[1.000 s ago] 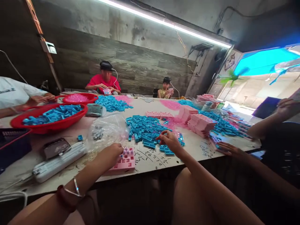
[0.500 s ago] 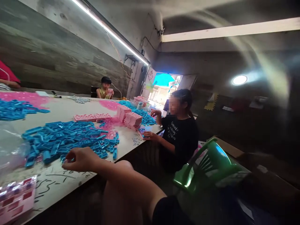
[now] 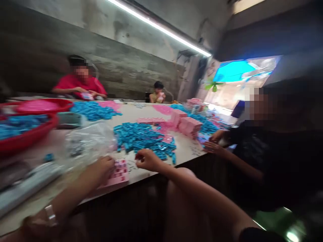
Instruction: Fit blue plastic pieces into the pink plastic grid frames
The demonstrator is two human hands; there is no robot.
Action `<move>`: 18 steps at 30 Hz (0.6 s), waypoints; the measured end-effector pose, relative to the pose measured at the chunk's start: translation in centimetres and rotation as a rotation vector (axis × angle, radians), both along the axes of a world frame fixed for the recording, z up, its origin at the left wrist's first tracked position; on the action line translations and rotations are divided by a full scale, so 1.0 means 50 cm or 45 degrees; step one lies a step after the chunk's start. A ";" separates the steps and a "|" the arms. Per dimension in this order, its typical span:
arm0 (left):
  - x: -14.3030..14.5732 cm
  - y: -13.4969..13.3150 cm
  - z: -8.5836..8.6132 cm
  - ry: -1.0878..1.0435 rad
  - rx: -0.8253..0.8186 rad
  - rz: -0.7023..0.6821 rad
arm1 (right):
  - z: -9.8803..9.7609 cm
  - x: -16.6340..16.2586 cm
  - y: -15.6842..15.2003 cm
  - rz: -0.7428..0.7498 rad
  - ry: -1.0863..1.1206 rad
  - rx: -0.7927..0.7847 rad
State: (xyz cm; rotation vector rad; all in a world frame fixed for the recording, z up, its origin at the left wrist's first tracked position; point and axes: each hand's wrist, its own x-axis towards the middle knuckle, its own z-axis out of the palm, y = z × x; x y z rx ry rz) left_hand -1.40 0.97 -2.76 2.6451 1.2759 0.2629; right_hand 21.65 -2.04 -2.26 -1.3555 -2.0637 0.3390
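Note:
The picture is smeared by motion. My left hand rests on a pink moulded tray at the near edge of the table, fingers curled over it. My right hand hovers just right of the tray with its fingers pinched together; what they hold, if anything, is too small to make out. Behind my right hand lies a heap of blue plastic pieces.
A clear plastic bag lies left of the heap. Red basins with blue and pink pieces stand at the far left. Stacked pink trays sit mid-table. A person in black works at my right; two others sit at the far side.
The view swung right towards the person in black, then back to the table. My right hand left the blue heap and came close to the pink tray.

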 end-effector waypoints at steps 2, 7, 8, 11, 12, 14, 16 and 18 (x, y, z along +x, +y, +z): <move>0.003 -0.018 0.007 0.062 0.078 -0.042 | -0.007 -0.013 0.000 0.085 0.052 0.019; 0.043 -0.034 0.008 0.071 0.171 -0.077 | -0.014 -0.057 -0.009 0.285 0.010 0.097; 0.045 -0.036 0.007 0.047 0.165 -0.075 | -0.017 -0.065 -0.010 0.299 -0.021 0.118; 0.040 -0.036 0.002 -0.031 0.124 -0.076 | -0.033 -0.082 -0.008 0.288 -0.140 0.177; 0.037 -0.034 0.001 -0.049 0.107 -0.082 | -0.038 -0.085 -0.007 0.278 -0.175 0.194; 0.032 -0.030 0.000 -0.062 0.076 -0.100 | -0.048 -0.089 -0.004 0.262 -0.227 0.216; 0.029 -0.025 0.000 -0.070 0.061 -0.103 | -0.052 -0.091 -0.002 0.255 -0.247 0.229; 0.029 -0.022 0.000 -0.079 0.059 -0.096 | -0.051 -0.092 -0.002 0.251 -0.252 0.232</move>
